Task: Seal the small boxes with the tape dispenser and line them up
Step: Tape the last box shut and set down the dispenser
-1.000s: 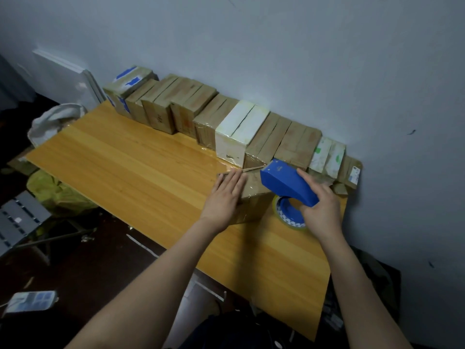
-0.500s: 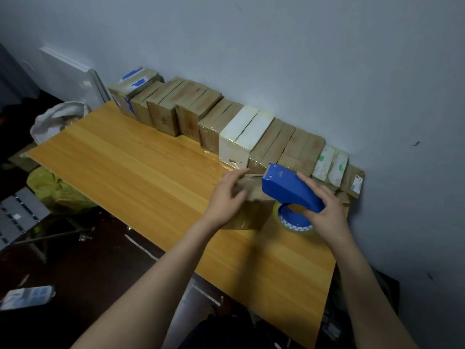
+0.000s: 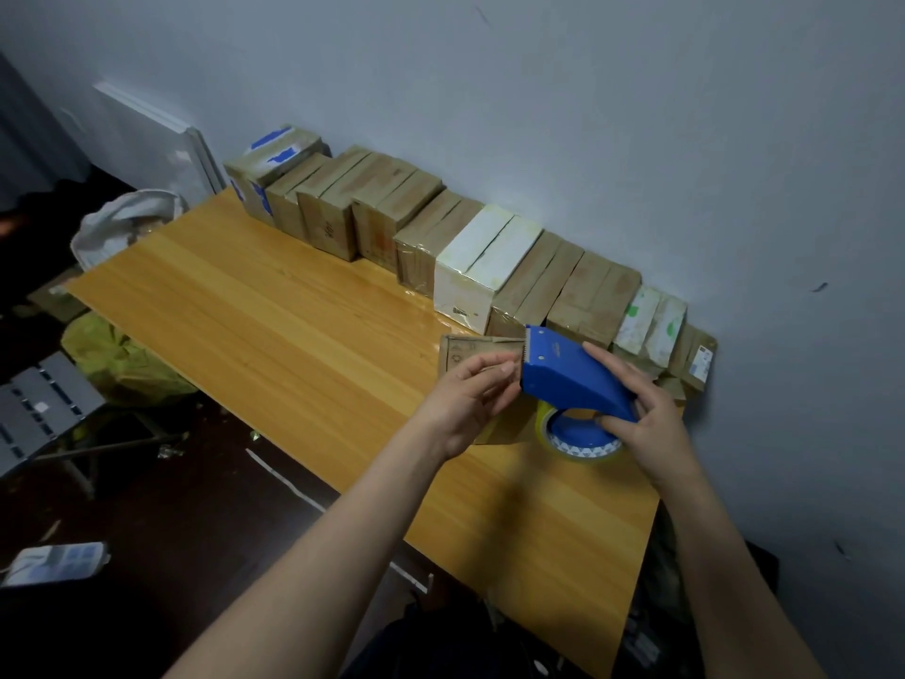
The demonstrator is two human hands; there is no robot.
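The wooden tabletop [image 3: 294,335] is lined along its far edge by a row of boxes [image 3: 489,257], set side by side against the wall and reaching the far right corner. A small brown box [image 3: 460,352] is held just in front of that row, near the right edge, by the left hand [image 3: 465,404], fingers curled onto it. The blue tape dispenser [image 3: 568,379] is gripped by the right hand [image 3: 646,423], its toothed end laid against the box.
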